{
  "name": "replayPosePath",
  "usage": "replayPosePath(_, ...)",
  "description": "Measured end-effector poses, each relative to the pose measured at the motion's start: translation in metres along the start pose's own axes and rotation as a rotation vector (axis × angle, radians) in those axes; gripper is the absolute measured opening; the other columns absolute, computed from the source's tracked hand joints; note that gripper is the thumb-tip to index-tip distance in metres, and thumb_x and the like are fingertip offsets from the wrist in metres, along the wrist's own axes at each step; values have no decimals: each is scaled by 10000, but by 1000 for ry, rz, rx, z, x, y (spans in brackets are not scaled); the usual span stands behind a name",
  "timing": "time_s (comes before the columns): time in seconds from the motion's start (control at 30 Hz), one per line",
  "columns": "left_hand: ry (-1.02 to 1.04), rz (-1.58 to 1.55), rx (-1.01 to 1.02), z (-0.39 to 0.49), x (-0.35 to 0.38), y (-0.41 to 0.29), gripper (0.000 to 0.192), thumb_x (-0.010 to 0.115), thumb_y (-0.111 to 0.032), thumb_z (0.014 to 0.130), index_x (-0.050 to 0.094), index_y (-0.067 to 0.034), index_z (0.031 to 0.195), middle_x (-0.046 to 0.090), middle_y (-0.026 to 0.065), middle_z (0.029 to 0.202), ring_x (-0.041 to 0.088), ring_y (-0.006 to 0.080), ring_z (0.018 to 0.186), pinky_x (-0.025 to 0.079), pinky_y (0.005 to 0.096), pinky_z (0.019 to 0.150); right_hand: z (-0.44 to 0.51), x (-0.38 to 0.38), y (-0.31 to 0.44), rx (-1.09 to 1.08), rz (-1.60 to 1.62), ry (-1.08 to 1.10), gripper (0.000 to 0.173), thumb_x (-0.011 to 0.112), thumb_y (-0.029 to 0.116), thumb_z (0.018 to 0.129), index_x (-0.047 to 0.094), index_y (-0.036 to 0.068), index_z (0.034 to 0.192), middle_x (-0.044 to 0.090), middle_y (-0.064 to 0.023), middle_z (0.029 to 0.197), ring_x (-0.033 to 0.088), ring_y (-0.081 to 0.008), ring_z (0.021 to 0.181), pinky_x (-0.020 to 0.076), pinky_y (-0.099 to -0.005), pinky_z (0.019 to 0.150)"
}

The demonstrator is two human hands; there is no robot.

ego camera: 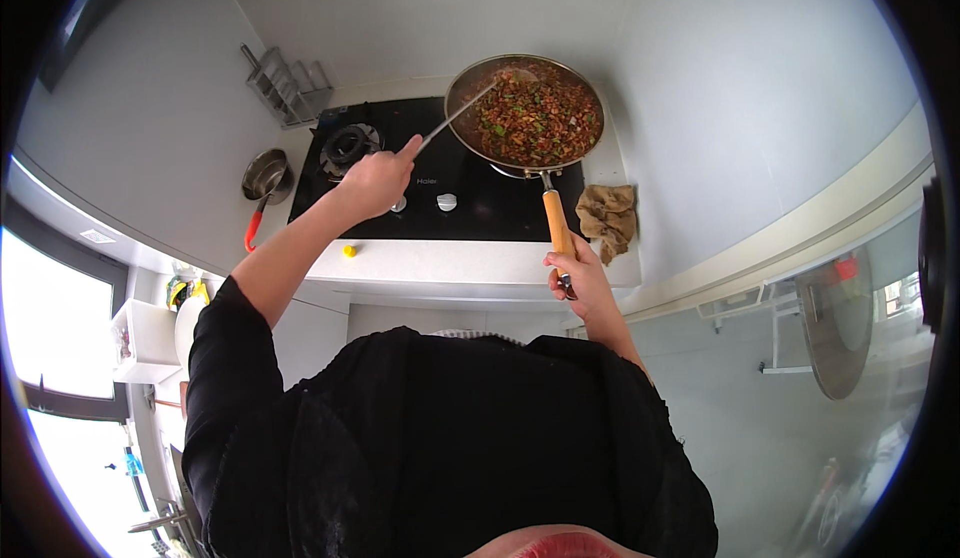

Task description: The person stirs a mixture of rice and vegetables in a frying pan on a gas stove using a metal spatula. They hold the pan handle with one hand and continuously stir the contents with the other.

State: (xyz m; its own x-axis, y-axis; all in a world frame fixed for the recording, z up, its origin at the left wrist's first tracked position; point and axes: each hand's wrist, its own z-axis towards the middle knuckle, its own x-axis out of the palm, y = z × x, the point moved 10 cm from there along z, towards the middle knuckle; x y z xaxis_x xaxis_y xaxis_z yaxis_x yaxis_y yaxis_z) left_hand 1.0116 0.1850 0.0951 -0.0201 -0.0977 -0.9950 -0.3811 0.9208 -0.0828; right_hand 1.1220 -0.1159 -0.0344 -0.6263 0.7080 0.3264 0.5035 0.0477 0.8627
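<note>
My left hand (377,181) grips the handle of a long metal cooking utensil (457,113), its index finger laid along it. The utensil's far end rests in chopped, reddish-brown food with green bits (536,119). That food lies in a large metal pan (452,111) over the right side of a black glass gas hob (420,220). Around the pan's wooden handle (556,220), near its end, my right hand (577,269) is closed. The utensil's head is partly buried in the food.
Left of the hob, a small metal saucepan (266,175) with a red handle stands beside a metal rack (289,89). A brown cloth (609,216) lies on the counter at the right. A small yellow object (349,251) sits at the front. Walls rise behind and at both sides.
</note>
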Motion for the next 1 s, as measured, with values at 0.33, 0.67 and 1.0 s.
replayPosePath(0.33, 130, -735, -265, 26, 43, 5, 191, 468, -135, 1016, 575, -31, 1135, 590, 103, 734, 612, 217, 579, 529, 377, 471, 2, 7, 4, -6, 0, 13, 679, 589, 16, 884, 377, 103, 1523, 499, -29, 817, 461, -104, 464, 335, -272, 387)
replayPosePath(0.67, 287, -1021, -299, -32, 46, -30, 523, 470, -183, 1052, 351, -85, 1551, 529, 55, 699, 480, 127, 478, 430, 287, 436, -3, 15, 12, 6, -20, 45, 750, 569, 18, 881, 295, 111, 1573, 475, -30, 820, 439, -91, 478, 352, -273, 379)
replayPosePath(1.0, -18, 106, 85, 47, 28, 8, 616, 506, -175, 1006, 278, -27, 1559, 685, 218, 840, 700, 409, 772, 587, 506, 725, -2, 12, 11, 31, -35, 28, 746, 578, 36, 881, 296, 102, 1569, 480, -28, 831, 443, -94, 477, 363, -274, 379)
